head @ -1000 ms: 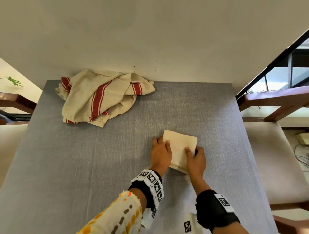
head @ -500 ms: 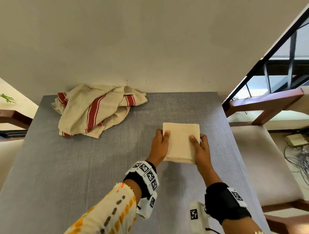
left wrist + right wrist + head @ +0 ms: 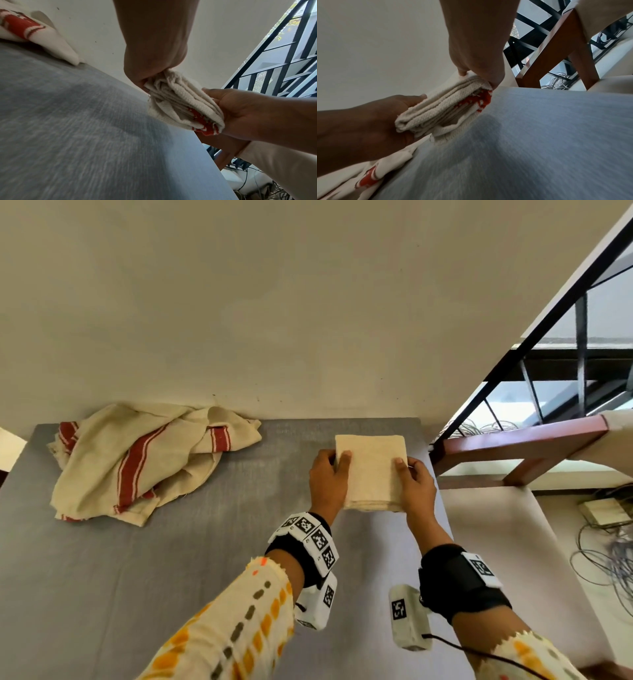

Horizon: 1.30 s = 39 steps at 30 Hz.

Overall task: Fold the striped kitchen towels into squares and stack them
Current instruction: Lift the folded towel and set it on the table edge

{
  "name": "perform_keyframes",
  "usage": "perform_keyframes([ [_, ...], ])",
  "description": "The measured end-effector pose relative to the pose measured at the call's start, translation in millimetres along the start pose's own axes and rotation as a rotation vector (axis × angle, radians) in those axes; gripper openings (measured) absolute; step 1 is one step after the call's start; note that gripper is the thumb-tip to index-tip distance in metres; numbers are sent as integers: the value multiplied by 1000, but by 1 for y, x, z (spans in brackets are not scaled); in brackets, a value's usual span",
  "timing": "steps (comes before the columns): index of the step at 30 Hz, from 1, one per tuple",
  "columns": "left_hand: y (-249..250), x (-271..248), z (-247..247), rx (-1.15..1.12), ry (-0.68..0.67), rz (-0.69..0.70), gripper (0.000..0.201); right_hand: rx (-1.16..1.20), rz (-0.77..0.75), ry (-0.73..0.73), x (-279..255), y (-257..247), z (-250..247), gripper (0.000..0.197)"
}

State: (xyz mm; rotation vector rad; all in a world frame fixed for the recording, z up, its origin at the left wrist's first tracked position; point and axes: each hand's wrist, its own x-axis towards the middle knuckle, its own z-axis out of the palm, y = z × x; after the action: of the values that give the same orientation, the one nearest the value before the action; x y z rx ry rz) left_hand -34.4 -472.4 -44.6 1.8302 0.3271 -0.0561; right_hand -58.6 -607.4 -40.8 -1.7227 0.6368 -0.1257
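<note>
Since a second ago the folded towel (image 3: 371, 470) has been carried from mid-table toward the far right corner of the grey table (image 3: 137, 559), well right of the crumpled striped towel (image 3: 137, 460). It's held lifted off the table, roughly flat, a near-square with its slightly longer axis running away from the person. Its left edge is pinched by the left hand (image 3: 327, 479) and its right edge by the right hand (image 3: 416, 486), thumbs on top, fingers underneath.

2 towels: 1 folded square (image 3: 371, 470), 1 crumpled heap (image 3: 144, 460) (possibly more inside); 2 hands; 1 table (image 3: 171, 559).
</note>
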Motion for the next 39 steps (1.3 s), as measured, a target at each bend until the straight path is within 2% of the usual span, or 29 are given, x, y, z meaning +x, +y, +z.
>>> perform_keyframes([
  [5,13,28,31,-65,31,-42,36,-50,12,19,52,2,-4,28],
  [12,5,61,60,9,79,6,12,-147,-22,0,103,8,1,33],
  [15,3,72,72,7,80,13,10,-185,-5,-4,120,13,2,34],
  [21,-3,88,85,50,106,34,18,-212,-2,15,139,18,4,32],
  [31,-9,100,94,68,89,10,13,-251,29,16,153,28,4,35],
  [39,-8,101,89,109,64,-29,19,-278,-25,76,152,24,8,34],
])
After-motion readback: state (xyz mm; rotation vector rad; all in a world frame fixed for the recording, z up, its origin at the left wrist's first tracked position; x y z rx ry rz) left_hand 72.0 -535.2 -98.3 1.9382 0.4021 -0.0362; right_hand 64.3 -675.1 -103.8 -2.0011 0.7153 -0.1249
